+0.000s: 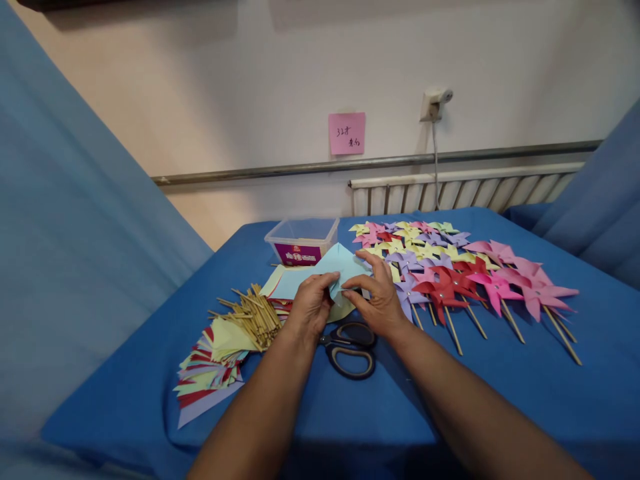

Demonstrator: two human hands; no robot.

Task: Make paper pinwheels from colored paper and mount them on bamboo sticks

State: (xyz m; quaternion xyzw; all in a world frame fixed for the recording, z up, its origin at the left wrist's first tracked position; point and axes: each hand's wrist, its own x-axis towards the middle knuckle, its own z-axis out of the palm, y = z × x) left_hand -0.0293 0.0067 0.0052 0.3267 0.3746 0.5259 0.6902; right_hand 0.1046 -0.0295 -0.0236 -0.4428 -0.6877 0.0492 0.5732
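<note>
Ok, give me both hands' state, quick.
Left hand: closed, holding the blue paper.
Right hand: closed, fingers pinching the same paper.

Sticks [257, 317] left, pinwheels [443, 291] right of sheet [341, 261]

A pink note [347, 133] on the wall [280, 100] reads "32", handwritten beside other characters. White lettering on the clear box's [315, 229] magenta label [299, 255] is blurred.

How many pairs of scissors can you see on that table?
1. The scissors lie on the blue cloth between the left forearm and right forearm, handles showing. More could be hidden beneath the paper sheets.
</note>
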